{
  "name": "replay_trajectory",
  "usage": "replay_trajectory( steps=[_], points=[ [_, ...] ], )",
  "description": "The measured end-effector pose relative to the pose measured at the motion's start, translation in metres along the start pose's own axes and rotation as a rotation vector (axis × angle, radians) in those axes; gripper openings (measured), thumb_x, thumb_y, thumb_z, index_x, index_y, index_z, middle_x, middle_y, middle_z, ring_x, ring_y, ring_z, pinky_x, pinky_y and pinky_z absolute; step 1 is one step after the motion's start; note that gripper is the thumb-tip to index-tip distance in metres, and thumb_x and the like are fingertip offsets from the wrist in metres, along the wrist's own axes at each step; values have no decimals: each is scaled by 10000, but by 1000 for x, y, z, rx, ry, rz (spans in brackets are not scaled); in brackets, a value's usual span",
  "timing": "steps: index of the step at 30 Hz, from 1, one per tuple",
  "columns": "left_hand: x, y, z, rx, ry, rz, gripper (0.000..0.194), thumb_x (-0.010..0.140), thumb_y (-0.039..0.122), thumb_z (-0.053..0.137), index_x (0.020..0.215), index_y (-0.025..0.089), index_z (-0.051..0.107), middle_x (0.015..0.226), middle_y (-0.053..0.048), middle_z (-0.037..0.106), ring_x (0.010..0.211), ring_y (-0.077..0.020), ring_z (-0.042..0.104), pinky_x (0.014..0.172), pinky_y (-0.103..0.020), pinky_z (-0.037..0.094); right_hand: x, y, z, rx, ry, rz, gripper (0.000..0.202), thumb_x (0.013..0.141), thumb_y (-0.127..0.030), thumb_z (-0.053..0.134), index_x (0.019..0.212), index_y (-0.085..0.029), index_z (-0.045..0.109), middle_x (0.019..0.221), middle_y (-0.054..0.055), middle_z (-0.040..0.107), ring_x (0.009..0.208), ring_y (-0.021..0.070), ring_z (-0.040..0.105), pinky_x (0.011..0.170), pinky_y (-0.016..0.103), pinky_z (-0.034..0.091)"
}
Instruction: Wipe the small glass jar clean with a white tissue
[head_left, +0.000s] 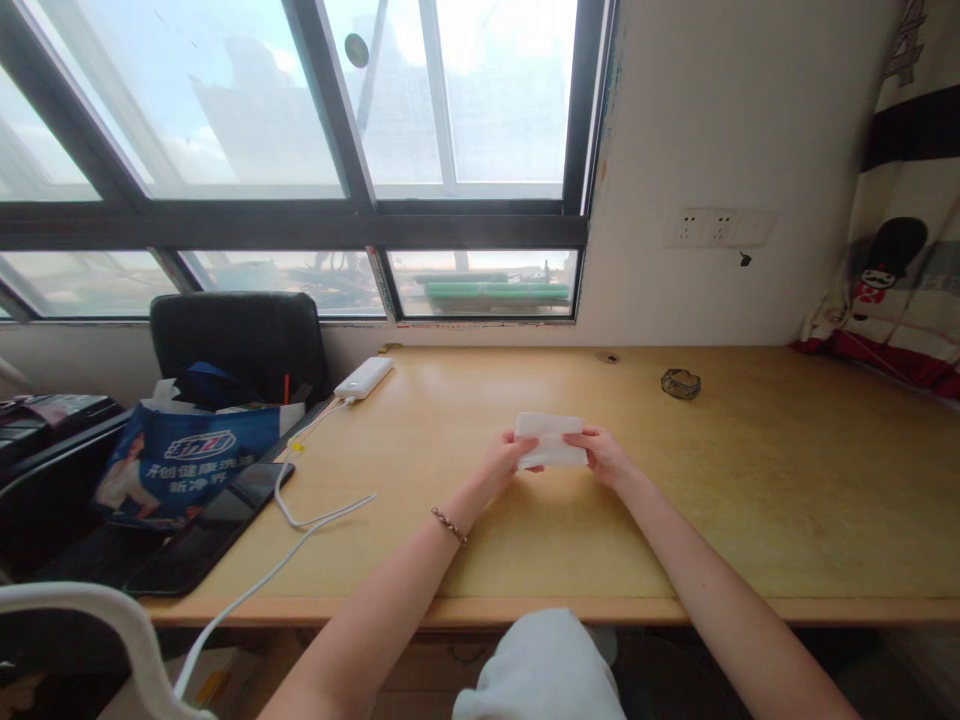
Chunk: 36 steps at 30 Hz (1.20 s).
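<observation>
A small white folded sheet [551, 428], which looks like a tissue, is held up over the wooden desk. My left hand [511, 455] pinches its left edge, thumb on the near face and fingers behind. At the right edge my right hand [604, 455] grips it the same way. The sheet is roughly rectangular and stretches level between both hands. A braided bracelet [450, 526] circles my left wrist. Fingertips behind the sheet are mostly hidden.
On the desk [787, 500], a white power bank [365, 378] with a white cable [281, 500] lies left, and a glass ashtray [681, 384] back right. A dark tablet-like panel [217, 530], blue bag [187, 465] and black chair [238, 340] stand left. A curtain [900, 300] hangs right.
</observation>
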<state>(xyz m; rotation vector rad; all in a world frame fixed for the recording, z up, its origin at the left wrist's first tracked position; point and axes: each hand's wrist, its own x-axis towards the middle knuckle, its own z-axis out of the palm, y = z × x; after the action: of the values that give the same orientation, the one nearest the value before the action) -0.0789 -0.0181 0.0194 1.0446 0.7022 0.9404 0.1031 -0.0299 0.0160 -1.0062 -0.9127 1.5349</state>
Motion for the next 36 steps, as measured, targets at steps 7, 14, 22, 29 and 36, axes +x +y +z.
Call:
replay_trajectory(
  steps=[7,14,22,29,36],
  points=[
    [1,4,-4,-102,5,-15,105,538,122,520,615,124,592,668,-62,601,573,-141,552,495,-246,427,0,-4,-1,-6,104,-37,142,489,-129,556,607,-150,631,544,-6,610,462,83,507,411,175,378],
    [1,3,-5,-138,-14,-36,41,523,106,514,548,137,522,676,-47,588,556,-118,529,499,-241,409,-2,-4,2,-87,115,-93,49,514,-189,504,538,-165,540,581,-5,585,496,97,502,395,191,398],
    [4,-6,-5,34,-48,17,86,520,110,436,525,136,518,518,-22,540,483,-129,541,489,-254,412,-3,-8,1,-38,106,-122,62,576,-231,493,585,-171,509,624,14,558,547,125,526,431,251,477],
    [4,-6,-3,142,-76,54,139,550,127,441,601,118,571,574,-33,583,505,-145,578,538,-289,456,1,-3,0,-151,233,-240,490,590,-284,626,1045,-217,458,754,16,598,619,150,574,491,269,497],
    [0,-3,4,165,-181,16,96,560,135,487,549,107,579,629,-66,620,539,-147,584,577,-287,463,5,-4,-10,-243,485,-479,450,628,-331,584,1044,-178,508,737,33,602,625,151,559,490,240,462]
  ],
)
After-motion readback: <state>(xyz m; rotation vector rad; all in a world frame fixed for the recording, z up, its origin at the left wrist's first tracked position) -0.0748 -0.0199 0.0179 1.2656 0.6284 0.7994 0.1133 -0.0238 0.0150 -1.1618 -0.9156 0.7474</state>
